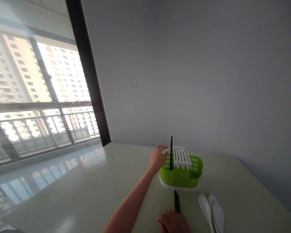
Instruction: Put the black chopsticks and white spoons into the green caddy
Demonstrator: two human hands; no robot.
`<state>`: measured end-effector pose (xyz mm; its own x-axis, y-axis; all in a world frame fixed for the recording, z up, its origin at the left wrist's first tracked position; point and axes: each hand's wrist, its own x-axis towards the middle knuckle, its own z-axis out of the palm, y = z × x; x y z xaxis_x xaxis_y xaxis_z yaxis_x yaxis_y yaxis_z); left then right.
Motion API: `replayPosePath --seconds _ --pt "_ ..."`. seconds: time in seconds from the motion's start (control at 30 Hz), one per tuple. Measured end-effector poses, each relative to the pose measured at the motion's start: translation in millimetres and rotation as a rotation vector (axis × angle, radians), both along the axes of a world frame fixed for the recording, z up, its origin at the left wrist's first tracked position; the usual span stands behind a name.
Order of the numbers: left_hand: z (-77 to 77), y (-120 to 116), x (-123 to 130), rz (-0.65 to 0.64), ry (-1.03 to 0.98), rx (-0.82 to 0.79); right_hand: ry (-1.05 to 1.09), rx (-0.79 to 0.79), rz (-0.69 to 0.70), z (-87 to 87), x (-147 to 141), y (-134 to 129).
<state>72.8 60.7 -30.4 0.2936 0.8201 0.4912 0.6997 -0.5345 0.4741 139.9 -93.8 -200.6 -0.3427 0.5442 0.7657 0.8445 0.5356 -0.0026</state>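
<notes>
My left hand (158,159) reaches to the left end of a green utensil basket (178,178) with a white base. Its thumb and forefinger are apart beside a black chopstick (171,150) standing upright in the left compartment. Whether the other fingers touch the basket's rim is hidden. At the lower edge of the view, my right hand (174,222) is closed, its fingers curled over the near part of several black chopsticks (177,201). Their far ends point toward the basket, and the hand hides the rest.
A white slatted rack (181,156) with small hooks sits across the basket's middle. Several white spoons (218,214) lie to the right of my right hand. The pale table (99,191) meets a grey wall behind; a large window (46,81) is at left.
</notes>
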Motion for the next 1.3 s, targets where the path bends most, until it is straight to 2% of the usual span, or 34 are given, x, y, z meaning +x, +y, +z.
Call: replayPosePath --seconds 0.07,0.17,0.27,0.33,0.4,0.53,0.77,0.93,1.13,1.3 --pt "-16.3 -20.0 -9.2 0.038 -0.134 0.007 -0.005 -0.012 0.06 1.1 -3.3 -5.0" --pt "-55.9 -54.9 -21.3 -0.009 -0.198 -0.117 0.071 0.011 0.167 10.3 -8.8 -14.2" --pt "-92.4 -86.8 -28.5 -0.042 -0.074 -0.247 0.131 0.1 0.215 26.1 -11.8 -21.4" --pt "-106.3 -100.8 -29.7 -0.048 0.058 -0.297 0.148 0.124 0.21 36.0 -11.9 -24.4" --pt "-112.6 -107.4 -28.5 -0.095 0.226 -0.34 0.167 0.1 0.175 42.6 -10.8 -26.4" --pt "-116.3 -106.7 -24.6 -0.159 0.493 -0.377 0.193 0.058 0.137 46.6 -7.2 -28.2" --pt "-110.2 -108.0 -35.4 -0.124 0.531 -0.364 0.204 -0.036 0.135 45.0 -3.3 -26.9" --pt "-97.1 -109.9 -53.1 -0.018 0.563 -0.433 0.2 -0.079 0.144 44.6 -3.7 -27.5" --pt "-89.4 -105.7 -62.7 0.227 0.759 -0.341 0.169 -0.123 0.122 44.5 -3.5 -28.5" --pt "-85.1 -99.9 -72.0 0.196 0.781 -0.322 0.145 -0.184 0.101 40.7 -3.4 -25.6"
